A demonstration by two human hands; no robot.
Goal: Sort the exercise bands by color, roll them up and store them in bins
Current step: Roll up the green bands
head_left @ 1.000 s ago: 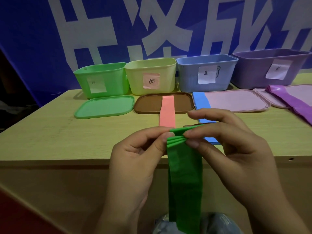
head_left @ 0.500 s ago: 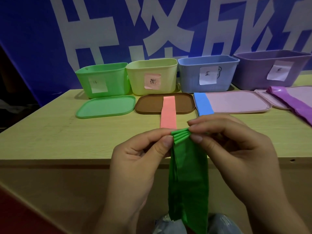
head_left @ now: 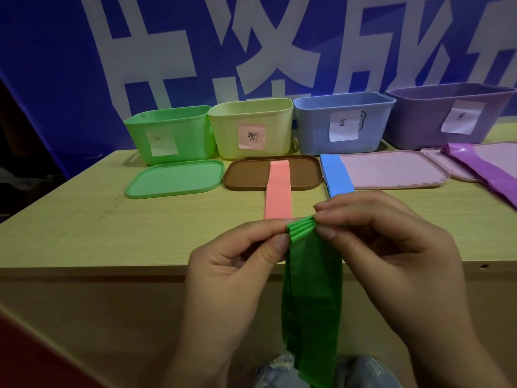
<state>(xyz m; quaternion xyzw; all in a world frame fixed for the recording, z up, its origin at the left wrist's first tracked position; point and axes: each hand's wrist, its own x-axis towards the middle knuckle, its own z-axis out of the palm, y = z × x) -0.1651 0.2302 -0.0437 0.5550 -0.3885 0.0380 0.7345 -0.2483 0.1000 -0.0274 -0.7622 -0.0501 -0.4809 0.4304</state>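
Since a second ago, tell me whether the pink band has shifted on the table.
No. The pink band lies with its far end across the brown lid, exactly as before; only the camera view drifted slightly.

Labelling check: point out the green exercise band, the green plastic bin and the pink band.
green exercise band [head_left: 310, 289], head view, hanging middle section.
green plastic bin [head_left: 190, 130], head view, front wall right of label.
pink band [head_left: 278, 191], head view, flat middle.
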